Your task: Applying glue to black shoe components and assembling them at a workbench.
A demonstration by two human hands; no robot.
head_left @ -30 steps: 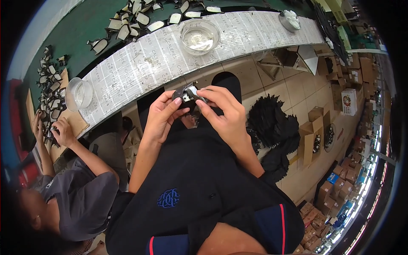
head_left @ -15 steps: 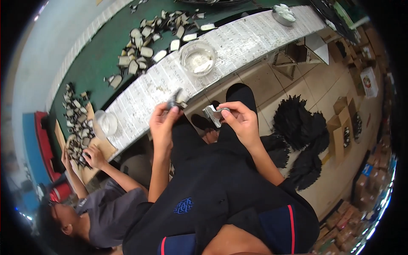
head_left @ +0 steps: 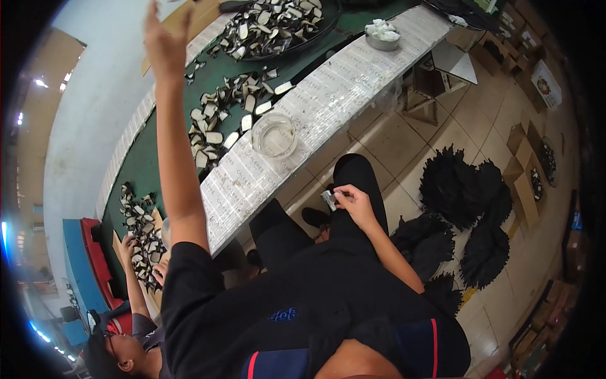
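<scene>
My left arm is stretched far over the work table, and my left hand is raised at the upper left. Its thumb and fingers are spread, and I see nothing between them; the fingertips are cut off by the picture's edge. My right hand pinches a small silver metal piece above my right thigh. Small black pieces with cream pads lie scattered on the green table surface. Beyond them, a large black tray is heaped with similar pieces.
On the paper-covered table edge stand a clear round bowl and a metal bowl with white contents. Black fringed bundles lie on the floor beside an open carton. A co-worker handles similar pieces at left.
My left hand has swung from above my lap to the far upper left; the black piece it held no longer shows. My right hand keeps the metal piece. The view has shifted.
</scene>
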